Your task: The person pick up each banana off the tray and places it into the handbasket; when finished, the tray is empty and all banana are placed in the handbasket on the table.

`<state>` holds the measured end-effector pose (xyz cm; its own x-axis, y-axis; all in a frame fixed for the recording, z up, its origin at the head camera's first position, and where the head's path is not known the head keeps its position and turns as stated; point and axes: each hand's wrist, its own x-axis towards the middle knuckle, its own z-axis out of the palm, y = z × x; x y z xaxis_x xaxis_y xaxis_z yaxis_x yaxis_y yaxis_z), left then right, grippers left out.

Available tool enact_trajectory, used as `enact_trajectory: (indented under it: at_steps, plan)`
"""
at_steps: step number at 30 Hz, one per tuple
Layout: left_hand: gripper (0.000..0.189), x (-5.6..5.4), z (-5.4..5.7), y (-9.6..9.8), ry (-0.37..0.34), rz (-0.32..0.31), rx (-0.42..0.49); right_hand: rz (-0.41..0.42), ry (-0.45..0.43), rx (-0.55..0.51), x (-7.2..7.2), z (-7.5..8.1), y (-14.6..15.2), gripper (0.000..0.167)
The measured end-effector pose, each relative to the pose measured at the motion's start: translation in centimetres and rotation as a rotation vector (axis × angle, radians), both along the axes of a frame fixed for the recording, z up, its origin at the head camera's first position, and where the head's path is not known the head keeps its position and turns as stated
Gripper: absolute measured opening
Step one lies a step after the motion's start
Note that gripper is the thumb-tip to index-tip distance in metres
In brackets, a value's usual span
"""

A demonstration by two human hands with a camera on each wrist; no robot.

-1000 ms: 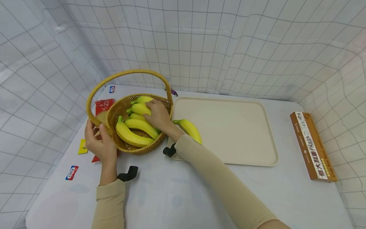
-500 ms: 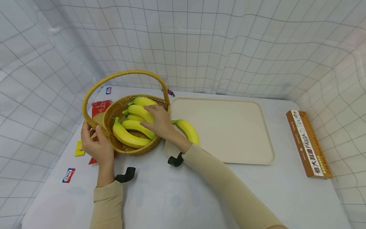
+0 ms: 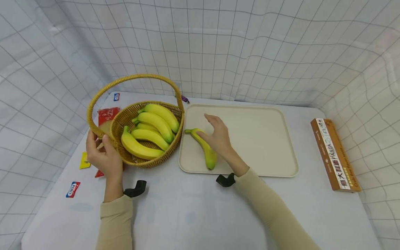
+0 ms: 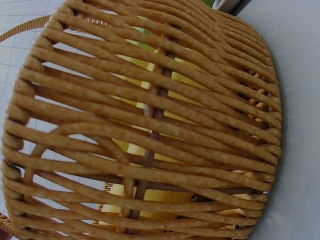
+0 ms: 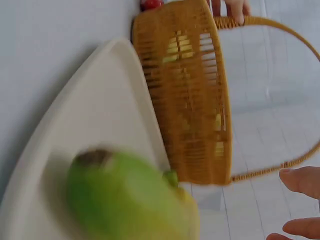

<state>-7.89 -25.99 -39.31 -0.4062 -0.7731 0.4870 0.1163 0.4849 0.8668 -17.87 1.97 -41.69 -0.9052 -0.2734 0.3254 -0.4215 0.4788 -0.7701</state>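
A wicker basket (image 3: 170, 151) with a tall arched handle (image 3: 137, 77) holds several yellow bananas (image 3: 154, 123). My left hand (image 3: 105, 158) grips the handle's left foot at the rim. The basket's woven wall (image 4: 200, 110) fills the left wrist view, hiding that hand. To the basket's right, a single banana (image 3: 208, 154) lies on the left part of a cream tray (image 3: 250, 139). Over that banana's upper right side hovers my right hand (image 3: 221, 139), fingers and thumb spread with nothing between them. In the right wrist view, the blurred banana (image 5: 130, 195) sits below the right fingers (image 5: 304, 182).
A brown pasta box (image 3: 335, 154) lies right of the tray. Left of the basket are a red packet (image 3: 107, 114), a yellow packet (image 3: 84, 160) and small red-and-blue wrappers (image 3: 73, 189). A small purple item (image 3: 185, 99) lies behind. White gridded curtains surround the table.
My right hand has let go of the bananas inside the basket and moved right, out over the tray. The left hand stays on the handle. The view has shifted slightly.
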Motion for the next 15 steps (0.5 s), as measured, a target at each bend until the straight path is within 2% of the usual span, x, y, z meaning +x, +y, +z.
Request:
enact_trajectory:
  at_steps: [4,7,12,15]
  plan:
    - [0.034,-0.1,0.0,-0.3,-0.005,0.006,-0.005,-0.063,-0.038,-0.033,0.1,-0.5,2.8,0.067]
    - [0.034,-0.4,-0.6,-0.8,-0.015,0.01,-0.009,-0.093,-0.066,-0.038,0.1,-0.8,4.0,0.068]
    - [0.034,-0.8,-2.0,-1.9,-0.023,0.007,-0.011,-0.114,-0.1,-0.04,0.0,-1.5,4.6,0.069]
    - [0.034,-0.8,-2.3,-2.1,-0.018,0.005,-0.004,-0.11,-0.115,-0.023,0.0,-1.8,4.6,0.069]
